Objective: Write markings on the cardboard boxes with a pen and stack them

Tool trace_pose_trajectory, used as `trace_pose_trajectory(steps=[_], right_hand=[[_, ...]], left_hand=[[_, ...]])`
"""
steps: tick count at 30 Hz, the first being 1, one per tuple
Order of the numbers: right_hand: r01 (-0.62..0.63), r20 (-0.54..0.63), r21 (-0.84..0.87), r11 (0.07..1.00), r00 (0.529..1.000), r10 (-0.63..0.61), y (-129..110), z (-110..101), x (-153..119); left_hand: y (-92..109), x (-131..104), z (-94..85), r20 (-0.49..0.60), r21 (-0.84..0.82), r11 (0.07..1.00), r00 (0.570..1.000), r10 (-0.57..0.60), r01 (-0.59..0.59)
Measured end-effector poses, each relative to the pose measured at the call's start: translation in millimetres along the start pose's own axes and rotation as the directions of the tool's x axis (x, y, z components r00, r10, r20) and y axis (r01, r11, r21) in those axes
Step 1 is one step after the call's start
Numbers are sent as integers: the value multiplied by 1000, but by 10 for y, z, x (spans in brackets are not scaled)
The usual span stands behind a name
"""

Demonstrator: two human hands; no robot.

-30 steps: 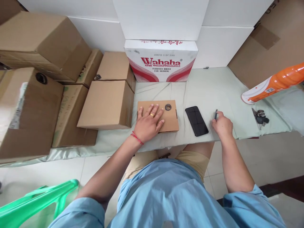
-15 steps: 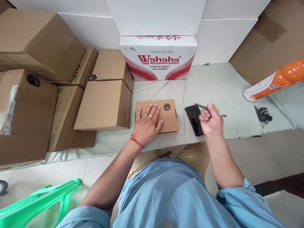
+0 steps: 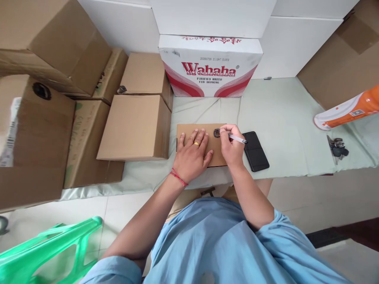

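Observation:
My left hand [image 3: 192, 152] lies flat with spread fingers on a small brown cardboard box [image 3: 218, 152]. A yellow ring and a red string bracelet are on that hand and wrist. In my right hand [image 3: 232, 146] is a slim pen [image 3: 237, 138], gripped between thumb and fingers. Its front end is hidden behind the fingers, close to a dark ring-shaped object [image 3: 217, 133] on the box top; I cannot tell whether it touches. Just right of this hand a black phone [image 3: 256, 152] rests on the cloth.
Brown cartons [image 3: 133, 128] are stacked at the left. A white and red Wahaha carton [image 3: 211, 71] stands at the back. To the right are an orange and white bottle [image 3: 351, 108] and keys [image 3: 338, 146]. A green plastic stool [image 3: 59, 244] is at the lower left.
My right hand has moved left with the pen, from above the phone to the box top beside the dark ring. My left hand stays flat on the box. The view has shifted slightly.

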State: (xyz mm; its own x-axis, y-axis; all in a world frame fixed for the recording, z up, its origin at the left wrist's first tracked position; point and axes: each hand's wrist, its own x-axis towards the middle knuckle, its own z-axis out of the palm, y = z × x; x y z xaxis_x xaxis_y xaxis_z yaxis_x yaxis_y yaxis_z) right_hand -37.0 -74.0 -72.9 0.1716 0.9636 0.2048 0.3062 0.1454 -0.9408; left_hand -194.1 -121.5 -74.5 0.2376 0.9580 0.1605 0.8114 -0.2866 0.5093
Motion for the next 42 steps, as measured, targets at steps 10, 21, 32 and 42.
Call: trace_pose_trajectory(steps=[10,21,32,42], right_hand=[[-35,-119,-37,999,992,31,62,-6,5],[-82,-104,-96,992,992,72,64,-6,24],[-66,-53,-184,981,997,57,-5,-6,8],[-80,-31,-187,979,997,75,-25,-2,-9]], left_hand=[[55,-14,-76,85,227,973,996,17,-36],[50,-14,-77,97,254,966,995,24,-48],[33,-30,-53,76,256,964,996,49,-67],[52,-28,-84,101,249,967,994,35,-59]])
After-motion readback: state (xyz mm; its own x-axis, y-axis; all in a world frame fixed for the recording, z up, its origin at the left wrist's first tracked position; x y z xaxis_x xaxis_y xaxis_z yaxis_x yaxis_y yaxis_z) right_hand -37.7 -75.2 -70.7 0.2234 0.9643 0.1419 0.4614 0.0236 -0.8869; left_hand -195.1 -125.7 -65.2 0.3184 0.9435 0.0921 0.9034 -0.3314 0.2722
